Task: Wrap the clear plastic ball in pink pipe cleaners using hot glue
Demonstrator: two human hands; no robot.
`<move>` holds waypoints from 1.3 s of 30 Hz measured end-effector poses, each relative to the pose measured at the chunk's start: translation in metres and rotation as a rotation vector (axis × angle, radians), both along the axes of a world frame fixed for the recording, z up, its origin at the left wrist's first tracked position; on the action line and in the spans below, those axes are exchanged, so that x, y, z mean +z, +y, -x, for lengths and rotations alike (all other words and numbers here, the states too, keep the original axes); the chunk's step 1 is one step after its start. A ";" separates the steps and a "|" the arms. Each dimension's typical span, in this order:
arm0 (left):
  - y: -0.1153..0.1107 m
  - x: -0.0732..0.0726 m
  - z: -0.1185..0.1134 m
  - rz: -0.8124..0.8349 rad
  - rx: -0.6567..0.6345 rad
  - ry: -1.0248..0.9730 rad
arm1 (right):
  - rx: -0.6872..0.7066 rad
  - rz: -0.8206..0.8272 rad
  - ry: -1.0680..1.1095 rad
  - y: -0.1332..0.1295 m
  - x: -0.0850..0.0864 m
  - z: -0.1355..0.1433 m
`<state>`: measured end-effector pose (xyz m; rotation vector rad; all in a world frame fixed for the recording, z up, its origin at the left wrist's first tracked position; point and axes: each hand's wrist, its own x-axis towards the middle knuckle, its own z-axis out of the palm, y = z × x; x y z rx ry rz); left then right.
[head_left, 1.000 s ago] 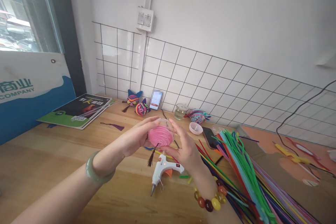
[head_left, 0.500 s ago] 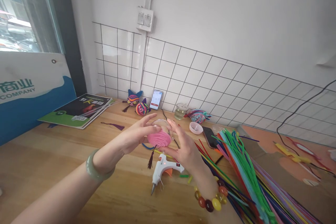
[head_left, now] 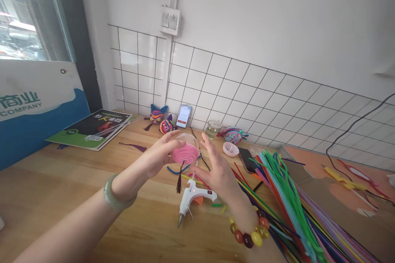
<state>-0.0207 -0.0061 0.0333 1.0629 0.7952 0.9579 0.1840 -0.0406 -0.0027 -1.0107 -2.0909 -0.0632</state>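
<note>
My left hand grips a clear ball by its left side. Pink coiled pipe cleaner covers the ball's lower part, and a dark tassel hangs from the middle of the coil. To the right, my right hand is open, its fingers and thumb spread and apart from the ball. A white glue gun lies just below the ball, nozzle toward me, its small light glowing.
Pipe cleaners spread across the right side. Behind are a black phone, a pink bowl, a glass jar, a propped phone and colourful wrapped figures. A magazine and purple tassel lie left.
My right hand has come off the ball and opened to the right. My left hand has shifted the ball slightly up and left, turning the pink coil more toward me.
</note>
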 end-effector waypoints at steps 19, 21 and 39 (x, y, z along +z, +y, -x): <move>0.002 -0.007 -0.006 -0.243 0.284 -0.197 | 0.194 0.931 0.807 -0.022 0.015 0.047; 0.006 -0.010 -0.005 -0.295 0.324 -0.188 | 0.180 0.899 0.793 -0.025 0.018 0.045; 0.009 -0.006 -0.006 -0.209 0.301 -0.231 | 0.208 0.900 0.752 -0.043 0.036 0.039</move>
